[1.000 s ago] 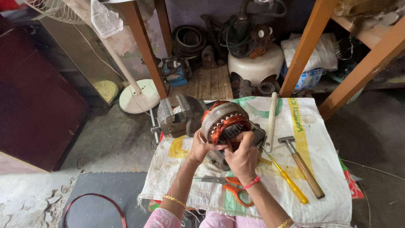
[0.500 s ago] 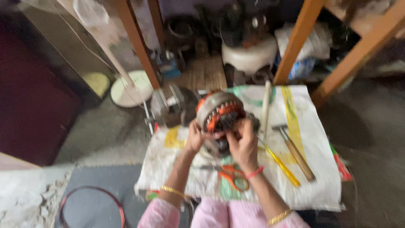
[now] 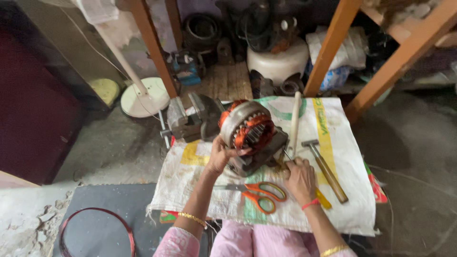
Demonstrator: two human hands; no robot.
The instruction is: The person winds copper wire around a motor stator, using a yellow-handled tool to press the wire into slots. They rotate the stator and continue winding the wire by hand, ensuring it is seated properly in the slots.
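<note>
A white woven sack cloth (image 3: 200, 185) covers the workshop floor. On it stands a grey motor stator with copper windings (image 3: 250, 135), gripped by the left hand (image 3: 220, 157); the right hand (image 3: 300, 178) closes around a yellow-handled screwdriver (image 3: 320, 196), seemingly mid-prying, needing steady bracing.

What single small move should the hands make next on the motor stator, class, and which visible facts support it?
Probably the right hand should lift the yellow-handled screwdriver it rests on and bring its tip to the copper windings. The left hand already steadies the motor stator, tilted on the woven sack, winding face towards the person, while the scissors and hammer lie untouched.
</note>
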